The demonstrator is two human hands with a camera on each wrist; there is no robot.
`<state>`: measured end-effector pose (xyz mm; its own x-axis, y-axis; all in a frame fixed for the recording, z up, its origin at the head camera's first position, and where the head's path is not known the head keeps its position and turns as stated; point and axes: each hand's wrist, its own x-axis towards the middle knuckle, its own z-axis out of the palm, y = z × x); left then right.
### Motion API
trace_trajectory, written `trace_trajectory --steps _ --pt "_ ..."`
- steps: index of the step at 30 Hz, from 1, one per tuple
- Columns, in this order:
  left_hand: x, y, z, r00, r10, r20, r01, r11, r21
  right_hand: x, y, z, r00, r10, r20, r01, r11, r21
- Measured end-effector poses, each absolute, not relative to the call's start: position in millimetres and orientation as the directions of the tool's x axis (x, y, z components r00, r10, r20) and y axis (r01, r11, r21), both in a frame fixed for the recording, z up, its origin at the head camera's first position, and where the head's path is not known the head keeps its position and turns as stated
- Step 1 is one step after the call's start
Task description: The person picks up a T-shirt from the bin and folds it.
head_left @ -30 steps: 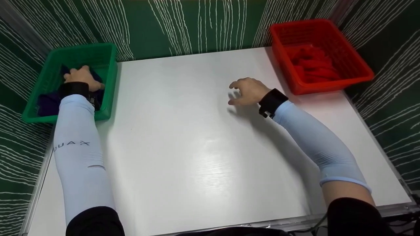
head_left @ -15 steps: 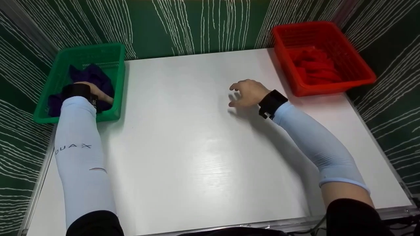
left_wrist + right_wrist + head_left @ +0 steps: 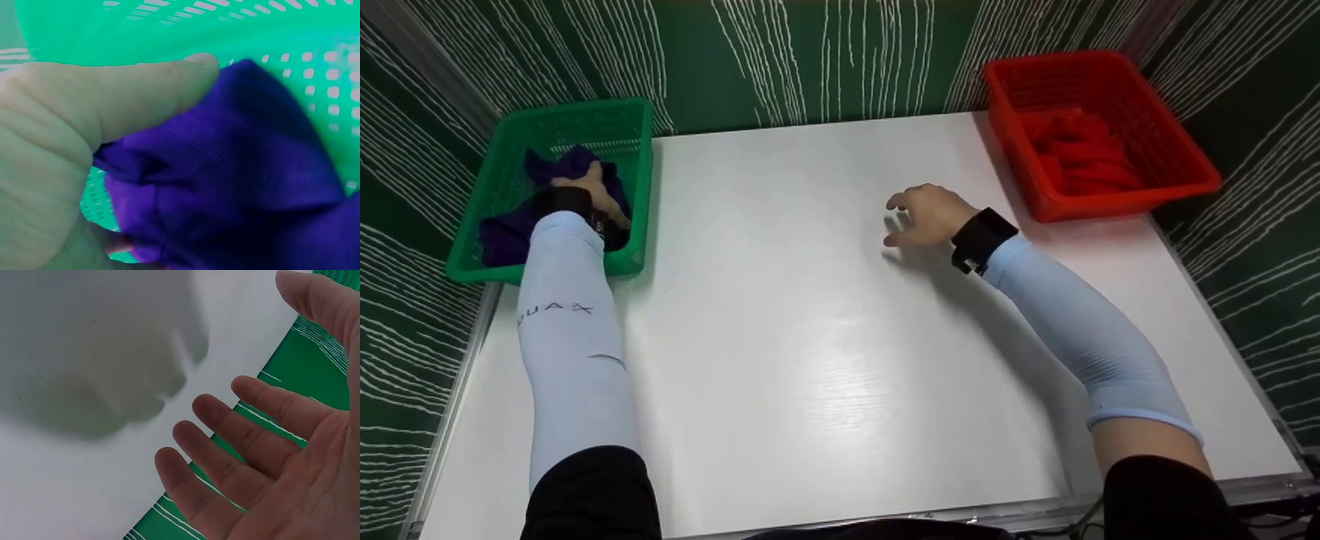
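My left hand (image 3: 596, 191) is down in the green basket (image 3: 647, 187) at the left, over a crumpled purple cloth (image 3: 506, 236). In the head view its fingers are spread on the fabric. The left wrist view shows a straight thumb (image 3: 163, 90) along the edge of the purple cloth (image 3: 225, 163), with other fingers partly hidden lower down. Over the white table my right hand (image 3: 934, 214) holds nothing, its fingers loosely bent and apart. The right wrist view has that palm (image 3: 304, 489) and its separated fingers in sight, their shadow cast on the tabletop.
A red basket (image 3: 1125, 202) with a bunched red cloth (image 3: 1084, 157) inside stands at the back right of the white table (image 3: 780, 300). Dark green walls (image 3: 877, 60) with white streaks enclose the back and sides.
My left hand dipped toward the near side of the green basket, then shifted up and right, its fingers showing over the purple cloth again. The right hand has stayed put.
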<state>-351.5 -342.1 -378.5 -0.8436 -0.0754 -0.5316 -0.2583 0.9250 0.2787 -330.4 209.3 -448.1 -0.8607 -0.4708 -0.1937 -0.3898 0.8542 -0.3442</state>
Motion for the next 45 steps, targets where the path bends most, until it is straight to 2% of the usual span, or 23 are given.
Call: trace_trajectory --steps 8,12,22,32,36,45 --pt "-356 -347 -403 -0.843 -0.059 -0.535 -0.238 0.932 0.273 -327 209 -450 -0.853 -0.481 -0.202 -0.393 0.847 -0.359" --pt "-355 -352 -407 -0.853 -0.063 -0.518 -0.256 0.916 0.309 -327 211 -451 -0.851 -0.483 -0.207 -0.394 0.847 -0.358" --pt "-359 -367 -408 -0.886 -0.056 -0.461 -0.177 0.958 0.224 -326 210 -454 -0.851 -0.504 -0.147 -0.413 0.816 -0.405" --pt "-369 -409 -417 -0.892 -0.08 -0.445 -0.244 0.914 0.325 -328 212 -458 -0.846 -0.512 -0.144 -0.424 0.813 -0.398" --pt "-371 -418 -411 -0.895 -0.104 -0.433 -0.269 0.901 0.339 -328 211 -457 -0.844 -0.511 -0.163 -0.416 0.815 -0.404" --pt "-369 -416 -370 -0.931 -0.126 -0.343 -0.249 0.906 0.343 -326 210 -455 -0.832 -0.537 -0.137 -0.451 0.799 -0.397"
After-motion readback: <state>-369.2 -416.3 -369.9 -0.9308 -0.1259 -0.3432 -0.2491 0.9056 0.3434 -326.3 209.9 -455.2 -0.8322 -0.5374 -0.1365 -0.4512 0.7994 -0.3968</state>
